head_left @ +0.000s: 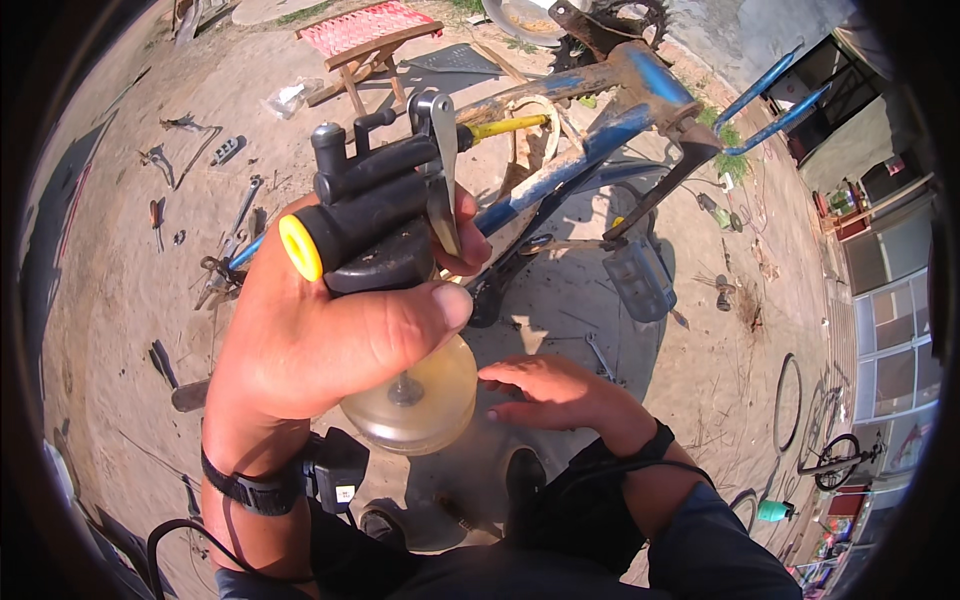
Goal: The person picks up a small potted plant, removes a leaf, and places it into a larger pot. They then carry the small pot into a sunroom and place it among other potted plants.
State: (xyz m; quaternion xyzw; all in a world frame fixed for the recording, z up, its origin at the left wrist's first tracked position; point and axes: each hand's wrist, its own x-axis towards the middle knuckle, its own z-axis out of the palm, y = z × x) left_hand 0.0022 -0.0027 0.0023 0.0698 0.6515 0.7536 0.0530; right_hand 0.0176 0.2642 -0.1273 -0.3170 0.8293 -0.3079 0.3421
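Raised close to the camera, my left hand (330, 345) is closed around the neck of a pump oil can. The oil can (375, 205) has a black head, a yellow end cap, a grey metal trigger lever and a yellow spout pointing away to the right. Its round, cloudy clear reservoir hangs below my thumb. Fingers of that hand curl behind the lever, partly hidden. My right hand (550, 390) is beside the reservoir, fingers stretched out and holding nothing; whether they touch it I cannot tell. Beyond the spout lies a worn blue bicycle frame (580, 150) with crank and pedal.
A wooden folding stool (370, 30) with a red-and-white woven seat stands at the far left. Wrenches (245, 205), a screwdriver (156, 222) and loose parts lie on the dusty ground at left. Another wrench (600, 357) lies past my right hand. A bicycle wheel (790, 402) is at right.
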